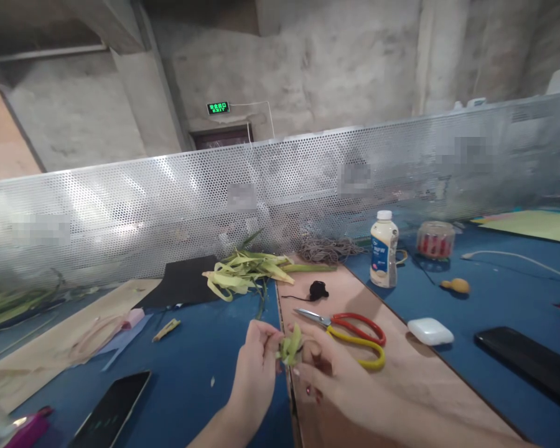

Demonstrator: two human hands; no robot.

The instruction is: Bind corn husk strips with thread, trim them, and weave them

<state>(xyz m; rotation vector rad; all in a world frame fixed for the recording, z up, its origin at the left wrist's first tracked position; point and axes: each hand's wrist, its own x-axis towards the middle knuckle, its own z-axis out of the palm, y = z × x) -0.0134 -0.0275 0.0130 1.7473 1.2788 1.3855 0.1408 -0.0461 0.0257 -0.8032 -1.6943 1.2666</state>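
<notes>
Both hands meet over the joint between the blue and the light-brown tabletop, around a small bunch of pale green corn husk [290, 346]. My left hand [257, 364] pinches the bunch from its left side, fingers bent together. On the other side, my right hand [333, 376] has its fingers curled round the bunch, partly hiding its lower right part. Just beyond my right hand lie scissors [354, 333] with one red and one yellow handle. A little black ball of thread [318, 290] rests behind them. Farther back is a heap of loose corn husks [247, 272].
A milk bottle [383, 252], a glass jar [435, 241], a small gourd [456, 286], a white earbud case [430, 331] and a black case [532, 364] stand or lie to the right. A phone [114, 407] lies front left. A perforated metal screen [168, 205] borders the back.
</notes>
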